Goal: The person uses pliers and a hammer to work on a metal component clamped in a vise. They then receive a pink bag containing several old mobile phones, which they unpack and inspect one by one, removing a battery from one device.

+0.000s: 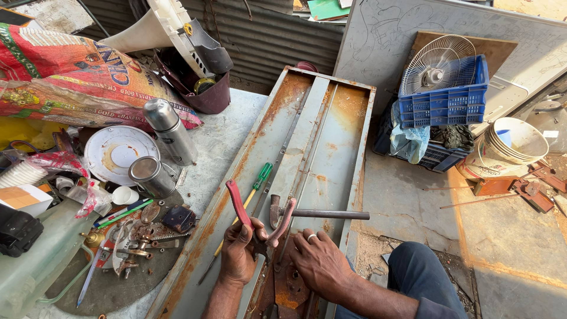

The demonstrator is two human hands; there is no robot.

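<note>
A pair of red-handled pliers [260,217] is gripped by the left hand [241,255], whose fingers are closed around the tool's head, low on a long rusty metal panel [331,127] laid along the bench [221,133]. The right hand [319,260] is laid flat and open on the panel just beside the pliers, with nothing held. A hammer [319,213] is seen lying across the panel just above the hands, and a green-handled screwdriver [251,195] lies to its left.
</note>
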